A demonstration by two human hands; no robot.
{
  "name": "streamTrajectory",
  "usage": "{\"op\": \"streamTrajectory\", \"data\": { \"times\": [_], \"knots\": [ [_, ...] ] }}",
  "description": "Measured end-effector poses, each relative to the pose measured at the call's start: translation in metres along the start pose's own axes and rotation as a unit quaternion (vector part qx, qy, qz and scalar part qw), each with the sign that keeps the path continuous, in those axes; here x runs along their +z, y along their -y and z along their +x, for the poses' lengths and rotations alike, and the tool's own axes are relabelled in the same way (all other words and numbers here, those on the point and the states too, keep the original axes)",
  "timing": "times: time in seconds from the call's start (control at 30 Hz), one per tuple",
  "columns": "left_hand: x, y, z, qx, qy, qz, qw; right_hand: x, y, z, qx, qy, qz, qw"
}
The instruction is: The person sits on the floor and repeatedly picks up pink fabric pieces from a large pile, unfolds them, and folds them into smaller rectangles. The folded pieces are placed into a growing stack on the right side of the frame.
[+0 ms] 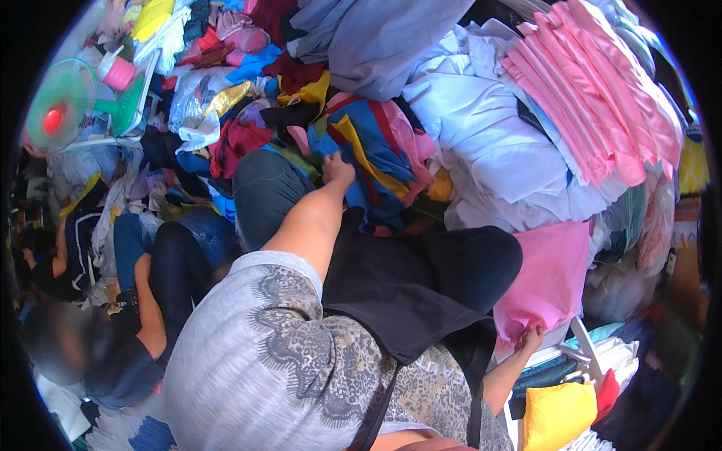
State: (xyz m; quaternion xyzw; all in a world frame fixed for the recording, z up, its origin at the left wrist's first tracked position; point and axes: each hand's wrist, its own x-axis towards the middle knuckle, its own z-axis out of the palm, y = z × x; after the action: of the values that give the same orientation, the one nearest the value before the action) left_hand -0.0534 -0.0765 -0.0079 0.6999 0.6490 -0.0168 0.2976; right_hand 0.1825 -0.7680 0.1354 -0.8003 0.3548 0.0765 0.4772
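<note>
My left hand (338, 173) reaches forward past my knee, its fingers closed on the edge of a blue cloth (322, 140). That cloth lies in a heap with a yellow strip of cloth (362, 154) and red and pink pieces. Low on the right, my right hand (531, 340) pinches the lower edge of a pink cloth (543, 270). The pink cloth hangs spread beside my right knee, its upper part lying against the white pile.
White cloth (489, 128) is piled ahead, with folded pink cloth (594, 90) on its right. A white rack (587, 342) stands by my right hand, near a yellow folded cloth (558, 415). At left are a green fan (64, 109) and another person (124, 361).
</note>
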Motion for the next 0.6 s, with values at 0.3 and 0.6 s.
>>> {"op": "streamTrajectory", "data": {
  "times": [0.3, 0.6],
  "knots": [
    [-0.042, 0.015, 0.125, -0.260, -0.214, -0.187, 0.923, -0.037, -0.001, -0.014, -0.011, -0.168, -0.205, 0.964],
    [-0.041, 0.015, 0.148, -0.166, -0.035, -0.115, 0.979, 0.005, 0.028, -0.087, -0.155, -0.205, -0.320, 0.912]
  ]
}}
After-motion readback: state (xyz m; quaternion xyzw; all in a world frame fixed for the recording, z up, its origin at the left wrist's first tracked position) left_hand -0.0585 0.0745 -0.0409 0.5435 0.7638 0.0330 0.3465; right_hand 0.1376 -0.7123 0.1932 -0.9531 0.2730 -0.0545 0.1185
